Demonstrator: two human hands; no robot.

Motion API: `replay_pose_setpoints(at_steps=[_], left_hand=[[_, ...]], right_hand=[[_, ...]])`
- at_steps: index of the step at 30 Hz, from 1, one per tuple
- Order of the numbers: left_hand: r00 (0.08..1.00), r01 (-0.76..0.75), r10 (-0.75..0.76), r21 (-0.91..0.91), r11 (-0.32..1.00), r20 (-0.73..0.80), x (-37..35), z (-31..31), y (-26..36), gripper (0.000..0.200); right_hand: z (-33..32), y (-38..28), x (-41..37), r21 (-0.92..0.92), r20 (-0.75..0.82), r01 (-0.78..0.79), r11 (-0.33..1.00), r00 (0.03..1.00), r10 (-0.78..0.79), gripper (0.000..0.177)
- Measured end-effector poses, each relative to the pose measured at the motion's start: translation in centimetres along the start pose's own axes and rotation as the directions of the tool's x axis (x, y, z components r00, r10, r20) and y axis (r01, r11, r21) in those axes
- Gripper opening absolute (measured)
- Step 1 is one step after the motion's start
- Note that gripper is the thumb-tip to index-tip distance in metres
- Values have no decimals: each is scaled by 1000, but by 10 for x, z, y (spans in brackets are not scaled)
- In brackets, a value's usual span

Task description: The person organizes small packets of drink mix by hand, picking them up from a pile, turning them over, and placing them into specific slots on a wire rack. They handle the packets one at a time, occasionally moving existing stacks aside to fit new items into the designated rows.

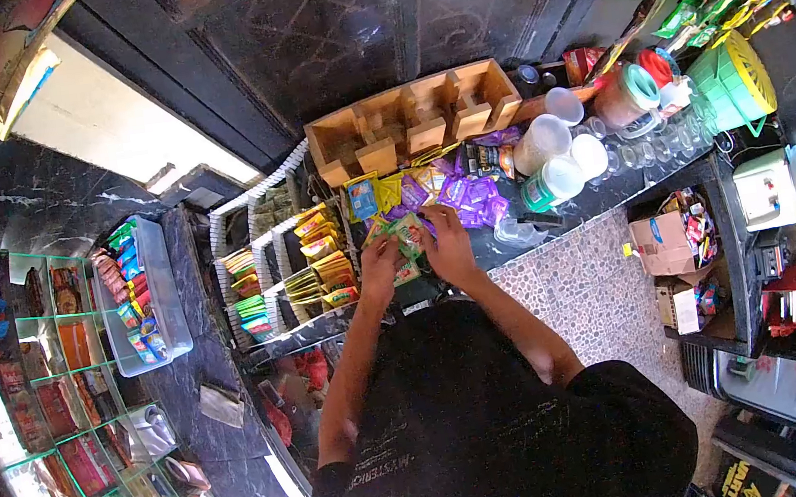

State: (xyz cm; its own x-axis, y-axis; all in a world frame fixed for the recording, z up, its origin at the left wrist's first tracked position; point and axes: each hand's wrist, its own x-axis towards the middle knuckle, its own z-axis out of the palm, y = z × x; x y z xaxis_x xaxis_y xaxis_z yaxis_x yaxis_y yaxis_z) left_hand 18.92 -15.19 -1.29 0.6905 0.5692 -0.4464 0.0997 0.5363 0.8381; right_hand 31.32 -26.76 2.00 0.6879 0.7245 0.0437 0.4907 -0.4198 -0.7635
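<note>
Both hands are over the dark counter, close together around a green sachet (408, 233). My left hand (381, 262) has its fingers closed at the sachet's left edge. On the other side, my right hand (448, 247) pinches its right edge. Another greenish packet (406, 272) lies just below, between the wrists. Behind the hands is a pile of purple sachets (472, 200), with yellow sachets (389, 190) and a blue packet (363, 199) to its left. A wooden box with compartments (387, 155) stands at the back of the counter.
A white divided rack (260, 236) of sachets stands left of the hands. Plastic jars (544, 143) and glasses (650, 152) line the counter to the right. A clear bin (173, 316) of packets sits farther left. Cardboard boxes (664, 244) are at right, near a green bucket (723, 79).
</note>
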Motion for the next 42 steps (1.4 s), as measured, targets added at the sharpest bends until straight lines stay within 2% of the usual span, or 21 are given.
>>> replay_pose_setpoints(at_steps=[3,5,7,10,11,12,13,14,15,16,17,18,22,25,27,28,31,34,37,41,42], left_hand=[[995,64,-70,-86,994,-69,-11,0,15,30],[1000,-18,20,-189,982,10,-17,-2,20,28],[1000,-28,25,-252,967,-13,-19,-3,21,27],[999,-24,9,-320,947,-48,-11,-27,5,23],[999,2,-17,-319,948,-46,-8,-36,0,21],[999,-2,-15,-322,947,-50,-9,-35,1,21],[980,-178,173,-54,983,-94,-10,-30,3,21],[930,-331,357,223,917,-86,-11,-24,4,21],[930,-328,355,221,918,-91,-16,-18,8,21],[880,-370,468,505,780,-79,-19,-11,11,20],[823,-364,568,741,565,-28,-22,-6,17,19],[821,-370,571,736,567,-28,-23,-7,16,19],[838,-269,535,772,575,-107,-17,-21,9,13],[822,-394,553,565,725,-138,-8,-29,-3,13],[931,-307,325,121,944,-165,-11,-34,-2,13],[932,-308,325,121,944,-164,-15,-34,7,13],[895,-288,231,-98,953,-381,-17,-40,24,15],[926,-257,106,-399,880,-363,-11,-59,23,15],[986,-163,110,-540,825,-129,-24,-56,21,17],[965,-45,-68,-415,909,-254,-32,-35,29,14],[979,-102,32,-353,930,-200,-34,-33,25,8]], right_hand=[[-19,-41,-6,-96,11,230,969,973,-230,57],[-20,-50,-10,-101,244,527,844,835,-493,61],[-4,-33,-13,-222,306,554,802,821,-482,63],[20,3,-8,-202,248,387,899,909,-336,63],[33,20,-5,122,216,95,988,969,-120,64],[39,28,-3,426,259,-214,879,960,108,65],[29,11,-3,424,263,-214,880,959,107,65],[20,-6,-6,585,380,-390,711,906,185,63],[13,-21,-8,685,506,-546,482,833,225,62],[16,-19,-9,683,509,-549,483,831,225,62],[18,-17,-9,508,495,-435,743,854,161,56],[16,-21,-8,286,498,-264,921,862,93,50],[9,-27,3,527,455,-430,733,871,184,35],[9,-23,8,573,317,-313,757,937,147,30],[7,-29,8,727,366,-452,517,892,264,25],[16,-15,8,727,365,-451,518,893,265,25],[41,29,0,467,283,-350,812,929,238,31],[46,40,-20,-297,383,-18,955,914,136,64],[54,28,-33,-395,330,-101,913,912,243,72],[61,18,-22,-444,349,-144,884,881,319,78],[67,21,-18,-462,368,-113,880,878,306,78]])
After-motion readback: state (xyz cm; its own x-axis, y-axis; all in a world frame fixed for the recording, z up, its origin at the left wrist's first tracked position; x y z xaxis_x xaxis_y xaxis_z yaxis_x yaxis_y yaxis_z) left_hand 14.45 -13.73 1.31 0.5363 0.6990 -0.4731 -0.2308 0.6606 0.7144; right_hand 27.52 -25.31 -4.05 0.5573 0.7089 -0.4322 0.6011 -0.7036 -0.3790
